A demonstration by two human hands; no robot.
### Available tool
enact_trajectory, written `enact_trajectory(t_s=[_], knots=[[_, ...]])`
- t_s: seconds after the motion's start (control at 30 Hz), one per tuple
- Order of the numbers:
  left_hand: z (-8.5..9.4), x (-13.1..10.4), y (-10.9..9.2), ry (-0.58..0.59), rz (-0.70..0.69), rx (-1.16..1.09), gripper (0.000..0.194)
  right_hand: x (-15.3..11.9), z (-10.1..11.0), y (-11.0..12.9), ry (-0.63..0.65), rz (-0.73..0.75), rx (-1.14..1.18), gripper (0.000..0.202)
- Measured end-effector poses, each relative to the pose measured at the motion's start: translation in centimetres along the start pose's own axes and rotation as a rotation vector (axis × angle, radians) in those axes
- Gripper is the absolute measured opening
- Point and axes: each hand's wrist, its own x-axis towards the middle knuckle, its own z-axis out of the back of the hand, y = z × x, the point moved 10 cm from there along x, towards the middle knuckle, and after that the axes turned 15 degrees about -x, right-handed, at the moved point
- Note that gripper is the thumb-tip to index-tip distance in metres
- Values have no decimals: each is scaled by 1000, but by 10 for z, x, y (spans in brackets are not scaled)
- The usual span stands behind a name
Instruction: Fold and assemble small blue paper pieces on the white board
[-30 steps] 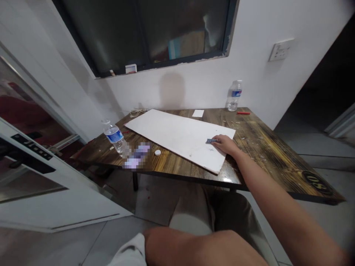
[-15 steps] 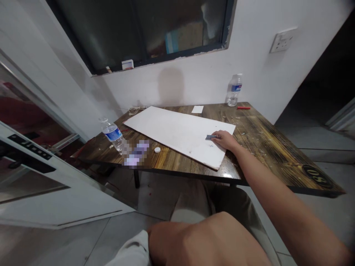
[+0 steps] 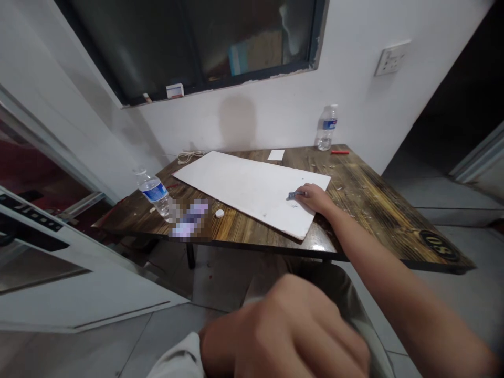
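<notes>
My right hand (image 3: 314,198) rests near the right end of a long white board (image 3: 244,181) lying on the wooden table. Its fingers pinch a small flat blue-grey strip (image 3: 292,196), too small to make out in kind, which sticks out to the left just at the board's surface. Beside it, the board carries a small dark drawn mark (image 3: 294,206). Large and close to the camera, my left hand (image 3: 299,331) is held over my lap with its fingers curled. The fingertips are out of sight, so whatever they hold, if anything, is hidden.
A water bottle (image 3: 155,193) and a white cap (image 3: 219,213) are left of the board, near a pixelated purple patch (image 3: 191,219). Behind are a cable (image 3: 190,156), white paper (image 3: 276,155), another bottle (image 3: 326,127) and a red stick (image 3: 340,152). Crumbs litter the table's (image 3: 378,210) right side.
My left hand has risen slightly and turned, so its knuckles and curled fingers show more. The view has shifted a little; my right hand still pinches the strip on the board.
</notes>
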Motion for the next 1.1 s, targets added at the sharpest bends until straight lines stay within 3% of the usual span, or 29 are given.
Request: enact_trajectory(t_s=[0.1, 0.13, 0.2, 0.27, 0.33, 0.43, 0.57, 0.7, 0.9, 1.1], knots=[[67, 26, -22, -425, -207, 244, 65, -1, 3, 9, 7, 48, 24, 16], [94, 31, -21, -582, -216, 349, 58, -1, 4, 10, 13, 54, 33, 17], [141, 45, -9, -750, -173, 580, 39, -1, 5, 10, 22, 50, 46, 17], [183, 61, 16, -792, -83, 762, 27, 0, 5, 9, 29, 39, 45, 17], [217, 76, 48, -741, 53, 901, 33, 1, 4, 9, 36, 31, 39, 16], [250, 88, 93, -623, 276, 945, 39, 2, 4, 10, 48, 27, 51, 15], [259, 95, 103, -570, 273, 942, 18, 1, 7, 12, 41, 30, 86, 12], [258, 99, 98, -595, 181, 886, 21, 2, 10, 11, -4, 15, 88, 12], [265, 98, 108, -609, 244, 876, 25, 3, 3, 14, 6, 43, 90, 25], [269, 97, 106, -618, 197, 832, 16, 3, 5, 12, -5, 41, 116, 16]])
